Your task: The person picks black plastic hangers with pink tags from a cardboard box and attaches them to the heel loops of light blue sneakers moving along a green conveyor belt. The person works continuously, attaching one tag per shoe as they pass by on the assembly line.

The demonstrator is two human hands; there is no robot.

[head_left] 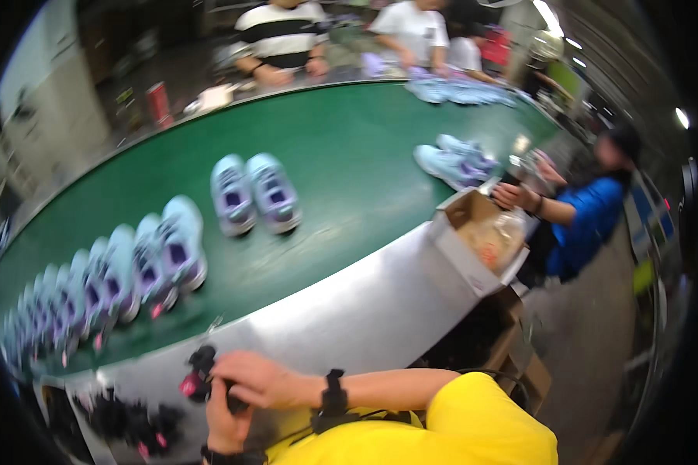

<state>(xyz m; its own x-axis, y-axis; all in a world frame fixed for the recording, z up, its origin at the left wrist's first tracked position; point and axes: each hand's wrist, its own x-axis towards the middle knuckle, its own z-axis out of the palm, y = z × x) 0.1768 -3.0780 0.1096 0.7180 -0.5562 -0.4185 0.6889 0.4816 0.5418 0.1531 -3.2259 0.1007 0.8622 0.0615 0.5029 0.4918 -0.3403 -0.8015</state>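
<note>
At the metal edge of the bench, my two hands are close together and closed around a small black bundle with a pink piece. My right hand reaches across from the right, its fingers curled over the top. Below it my left hand points upward, with its fingers partly hidden. Blur and the fingers hide what kind of thing the bundle is. Beside my left hand lies a pile of similar black bundles with pink bits. Farther off, a row of light blue shoes lines the green belt.
A pair of light blue shoes stands mid-belt. To the right, an open carton holds plastic-wrapped stuff, and a person in blue handles something behind it. Other people stand along the far side near more shoes.
</note>
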